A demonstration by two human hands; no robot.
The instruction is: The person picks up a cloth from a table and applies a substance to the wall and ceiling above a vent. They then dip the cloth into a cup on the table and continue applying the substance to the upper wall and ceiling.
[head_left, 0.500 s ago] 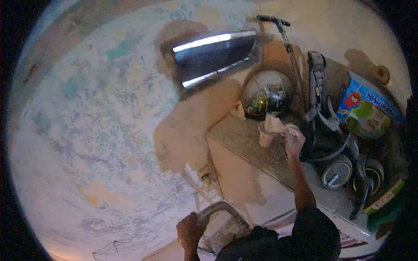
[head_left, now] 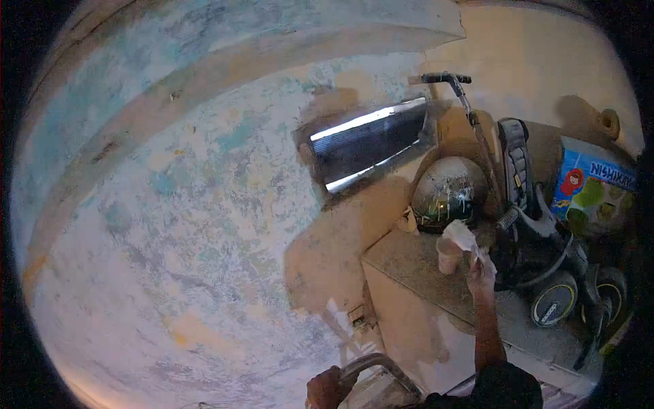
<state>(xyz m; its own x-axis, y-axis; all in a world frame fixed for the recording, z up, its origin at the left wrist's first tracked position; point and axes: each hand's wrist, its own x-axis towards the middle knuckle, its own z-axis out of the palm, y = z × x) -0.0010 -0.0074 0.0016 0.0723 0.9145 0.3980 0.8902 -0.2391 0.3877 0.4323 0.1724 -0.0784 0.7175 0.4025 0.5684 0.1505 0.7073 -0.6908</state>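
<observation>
My right hand [head_left: 481, 270] is closed on a pale, crumpled cloth [head_left: 460, 236], whose loose end hangs over the rim of a pinkish cup [head_left: 447, 258]. The cup stands on a dusty ledge [head_left: 407, 262], just left of my fingers. Low in the view, my left hand [head_left: 330, 388] wraps round a curved bar [head_left: 381, 361], which looks like the top of a chair back. Behind the cup rests a dark round helmet [head_left: 449, 192] with whitish streaks.
Right of my right hand stands a wheeled trolley [head_left: 521, 225] with a long handle. A blue printed bag [head_left: 593, 180] leans at the far right. A dark slatted opening [head_left: 371, 143] is set in the patchy, peeling wall [head_left: 204, 225].
The whole scene has shifted down and to the right as my head tilts up. My right hand keeps the cloth beside the cup, and my left hand stays on the bar.
</observation>
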